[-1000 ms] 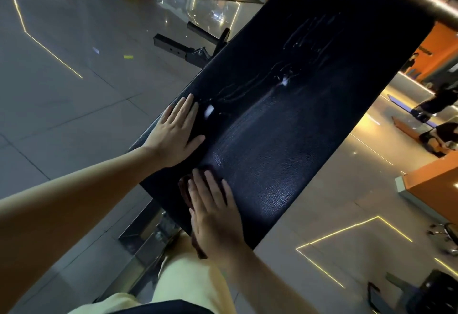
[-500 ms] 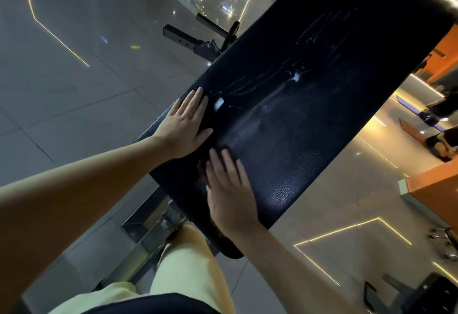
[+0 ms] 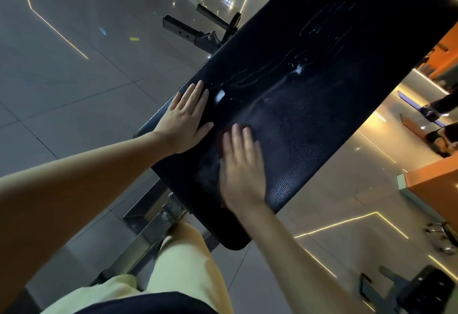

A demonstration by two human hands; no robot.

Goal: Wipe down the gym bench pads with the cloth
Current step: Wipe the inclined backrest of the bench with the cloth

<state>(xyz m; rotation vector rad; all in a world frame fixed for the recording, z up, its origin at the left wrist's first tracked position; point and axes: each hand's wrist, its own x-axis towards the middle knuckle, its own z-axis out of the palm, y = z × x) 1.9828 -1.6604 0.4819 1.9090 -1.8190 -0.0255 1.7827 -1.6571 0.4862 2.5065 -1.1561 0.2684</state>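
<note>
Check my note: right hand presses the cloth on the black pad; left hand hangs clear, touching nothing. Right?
No: the head view shows the left hand resting flat on the pad. The right hand does press the cloth on it.

left grip (image 3: 184,121) flat, fingers straight; right grip (image 3: 241,164) flat, blurred.

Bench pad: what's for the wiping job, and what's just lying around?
For the job: pad, cloth (mostly hidden under the right hand), left hand.
Lying about: yellow scrap, black steel bar, orange counter.
</note>
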